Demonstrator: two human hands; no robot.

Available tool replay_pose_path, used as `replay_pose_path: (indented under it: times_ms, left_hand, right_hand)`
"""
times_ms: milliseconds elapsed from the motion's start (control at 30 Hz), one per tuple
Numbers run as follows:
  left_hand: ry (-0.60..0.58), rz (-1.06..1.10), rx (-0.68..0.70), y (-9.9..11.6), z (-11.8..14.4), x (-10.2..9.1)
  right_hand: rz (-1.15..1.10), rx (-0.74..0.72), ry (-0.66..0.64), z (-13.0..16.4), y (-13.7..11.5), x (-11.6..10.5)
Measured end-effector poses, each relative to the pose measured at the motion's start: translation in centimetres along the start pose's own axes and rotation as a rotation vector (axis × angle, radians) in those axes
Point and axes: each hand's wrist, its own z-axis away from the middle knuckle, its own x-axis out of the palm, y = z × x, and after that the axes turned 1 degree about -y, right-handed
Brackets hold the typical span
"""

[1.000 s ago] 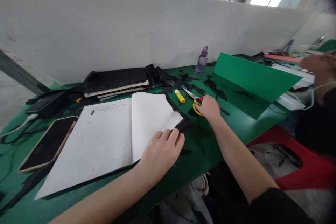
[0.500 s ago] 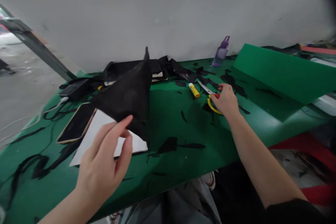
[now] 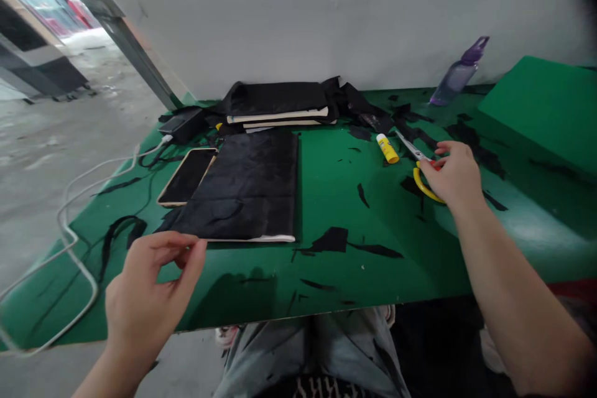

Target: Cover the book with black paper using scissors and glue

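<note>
The right hand (image 3: 451, 175) rests on the yellow-handled scissors (image 3: 422, 168), fingers curled over the handle loops; the blades lie flat on the desk (image 3: 326, 199), pointing toward the glue stick (image 3: 387, 148) just beside them. The left hand (image 3: 147, 289) hovers above the near desk edge, fingers loosely spread and holding nothing, close to the closed black-covered book (image 3: 247, 189). A sound grip calls for thumb and fingers seated fully in the loops before lifting, with the blades kept closed and away from the other hand. A phone (image 3: 188, 176) lies touching the book's left side, with a white cable (image 3: 69, 236) trailing off the desk. Black paper scraps (image 3: 333, 239) litter the green surface. A purple bottle (image 3: 459, 71) stands near the white partition (image 3: 326, 12); a stack of notebooks (image 3: 280, 113) lies beneath black material.
</note>
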Motion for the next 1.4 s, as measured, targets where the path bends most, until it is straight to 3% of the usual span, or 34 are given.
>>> replay_pose_path:
  times_ms: [67,133,200,333,433,533,733,833,933,1000,1067,1133,1233,1400]
  left_hand:
    - [0.031,-0.093,0.073,-0.6,0.1,-0.2]
    - [0.021,-0.145,0.236,-1.0,-0.3,-0.3]
    - [-0.060,-0.140,0.349,-1.4,-1.2,-0.1]
    - [-0.285,-0.190,0.363,-3.1,-2.9,1.1]
    - [-0.351,-0.189,0.455,-4.1,-3.2,1.6]
    - [-0.355,-0.175,0.509,-3.6,-2.5,1.1]
    - [-0.669,0.225,0.744,-1.1,0.1,-0.6]
    - [-0.584,0.265,0.702,-2.1,0.4,-1.1]
    - [-0.338,0.075,0.570,-3.7,-0.3,-1.0]
    - [-0.243,-0.094,0.503,-4.5,-1.3,-0.7]
    - [-0.229,-0.214,0.483,-5.1,-2.2,-0.5]
    - [-0.219,-0.264,0.452,-5.8,-2.8,-0.4]
    - [-0.200,-0.288,0.325,-7.0,-3.0,-0.4]
    - [-0.316,-0.354,0.215,-8.0,-2.5,-1.0]
  right_hand:
    - [-0.001,-0.003,-0.003,-0.1,0.0,0.1]
    - [-0.005,-0.007,-0.002,-0.1,0.0,0.3]
    - [-0.009,-0.011,-0.002,-0.1,0.0,0.4]
    - [-0.013,-0.017,-0.004,-0.1,0.0,0.5]
    - [-0.013,-0.020,-0.008,-0.1,-0.1,0.4]
    - [-0.010,-0.019,-0.017,-0.1,-0.2,0.3]
    - [-0.011,-0.035,-0.004,0.1,-0.2,0.4]
    - [-0.019,-0.097,0.059,0.3,-0.5,0.3]
    - [-0.046,-0.206,0.117,1.1,-2.1,-0.2]
    - [-0.066,-0.285,0.091,2.6,-4.3,-0.8]
    - [-0.088,-0.426,-0.028,5.0,-7.1,-1.6]
    - [-0.109,-0.561,-0.229,8.2,-10.3,-2.3]
    - [-0.148,-0.699,-0.491,12.9,-14.3,-2.8]
    - [-0.153,-0.614,-0.575,17.0,-17.9,-2.4]
